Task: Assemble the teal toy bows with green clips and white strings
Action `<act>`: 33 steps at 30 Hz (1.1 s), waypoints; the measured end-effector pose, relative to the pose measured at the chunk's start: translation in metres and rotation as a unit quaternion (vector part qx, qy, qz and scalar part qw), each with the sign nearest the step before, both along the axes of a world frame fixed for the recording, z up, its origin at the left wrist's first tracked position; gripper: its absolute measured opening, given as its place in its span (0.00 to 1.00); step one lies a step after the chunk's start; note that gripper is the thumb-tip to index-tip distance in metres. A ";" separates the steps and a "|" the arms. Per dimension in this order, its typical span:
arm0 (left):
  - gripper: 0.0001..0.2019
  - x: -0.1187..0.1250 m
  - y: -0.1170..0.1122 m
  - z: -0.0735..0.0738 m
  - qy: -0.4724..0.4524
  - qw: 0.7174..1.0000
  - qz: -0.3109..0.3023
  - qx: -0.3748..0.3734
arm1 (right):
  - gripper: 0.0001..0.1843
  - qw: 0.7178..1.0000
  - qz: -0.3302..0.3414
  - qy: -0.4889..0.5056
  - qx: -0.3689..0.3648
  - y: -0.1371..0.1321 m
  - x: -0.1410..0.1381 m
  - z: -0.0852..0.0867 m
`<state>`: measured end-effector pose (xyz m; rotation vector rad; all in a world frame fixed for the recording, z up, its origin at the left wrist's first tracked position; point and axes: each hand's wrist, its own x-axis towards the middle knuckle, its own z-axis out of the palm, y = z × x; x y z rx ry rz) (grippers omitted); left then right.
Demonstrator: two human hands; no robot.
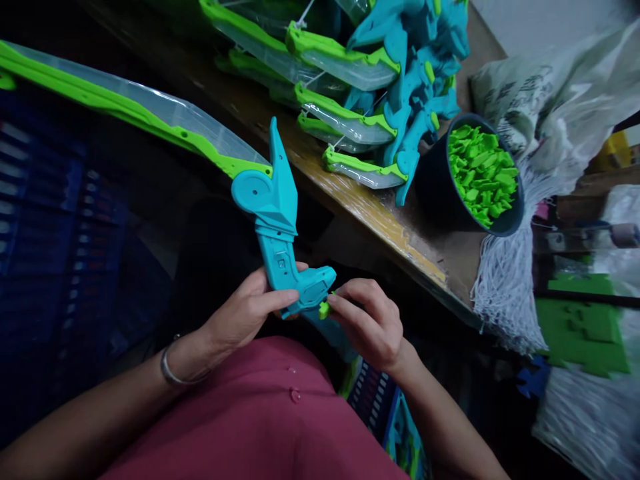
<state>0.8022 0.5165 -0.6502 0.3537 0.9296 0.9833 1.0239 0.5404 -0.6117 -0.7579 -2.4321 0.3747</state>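
Note:
A toy sword with a teal handle (280, 230) and a long green-edged clear blade (125, 107) is held over my lap. My left hand (247, 310) is wrapped round the teal grip from below. My right hand (367, 320) pinches a small green plastic piece (325, 309) against the lower end of the handle. The blade runs up and off to the left.
A wooden bench (350, 200) carries a pile of finished teal and green toy swords (360, 87). A dark bucket (440, 193) full of small green pieces stands beside it. White cords (505, 280) hang at the bench edge, with plastic bags at right. Blue crates (55, 220) sit at left.

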 end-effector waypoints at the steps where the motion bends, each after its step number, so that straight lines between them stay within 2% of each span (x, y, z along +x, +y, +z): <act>1: 0.22 -0.001 0.000 0.001 -0.004 1.000 0.001 -0.003 | 0.22 1.000 -0.002 0.009 0.002 -0.001 -0.001 -0.001; 6: 0.23 -0.004 -0.001 -0.001 0.020 1.000 -0.016 0.016 | 0.23 1.000 -0.010 0.013 0.011 -0.001 -0.004 -0.004; 14: 0.24 -0.006 -0.005 -0.002 0.055 0.997 -0.028 0.047 | 0.18 0.999 0.032 -0.014 0.029 0.007 -0.004 0.000; 18: 0.23 -0.005 -0.005 -0.003 0.049 0.997 -0.027 0.057 | 0.21 1.000 -0.018 -0.022 0.011 0.003 -0.013 0.001; 22: 0.26 -0.003 -0.005 -0.005 0.022 0.998 -0.019 0.061 | 0.17 0.992 -0.112 -0.018 -0.048 -0.007 -0.026 0.004; 24: 0.27 -0.001 -0.005 -0.006 0.016 0.998 -0.017 0.065 | 0.11 0.979 -0.169 0.044 -0.101 -0.011 -0.032 0.007; 27: 0.27 0.002 -0.005 -0.008 0.016 0.997 -0.012 0.081 | 0.06 0.939 -0.229 0.159 -0.202 -0.014 -0.037 0.013; 30: 0.28 0.005 -0.004 -0.011 0.018 0.995 -0.014 0.099 | 0.06 0.890 -0.252 0.242 -0.292 -0.016 -0.038 0.012; 33: 0.28 0.008 -0.003 -0.012 0.028 0.994 -0.017 0.105 | 0.10 0.853 -0.275 0.287 -0.338 -0.018 -0.037 0.007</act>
